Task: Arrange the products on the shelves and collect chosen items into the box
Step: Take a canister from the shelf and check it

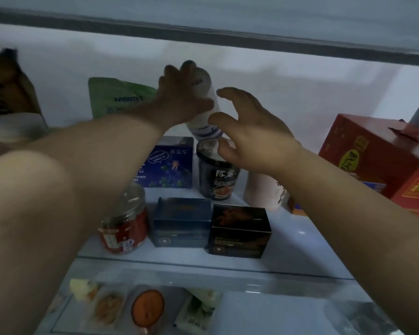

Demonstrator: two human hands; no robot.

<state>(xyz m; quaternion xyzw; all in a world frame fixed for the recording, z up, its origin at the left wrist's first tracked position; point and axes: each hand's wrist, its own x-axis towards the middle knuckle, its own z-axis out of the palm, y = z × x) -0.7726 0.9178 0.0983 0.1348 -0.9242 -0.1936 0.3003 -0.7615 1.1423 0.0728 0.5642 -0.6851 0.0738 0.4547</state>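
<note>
- While it leans tilted at the back of the pale shelf, just behind the dark round lidded jar, the white plastic bottle with blue markings is gripped by the left hand, its fingers curled round the upper body.
- Whether the bottle's base rests on the shelf cannot be told.
- The right hand hovers just beside the bottle, its fingers spread and holding nothing.
- The bottle looks stiff and smooth, so probably slippery; its weight depends on its fill, which is hidden.
- The surest hold is likely round the mid-body, with the free hand under the base.
</note>
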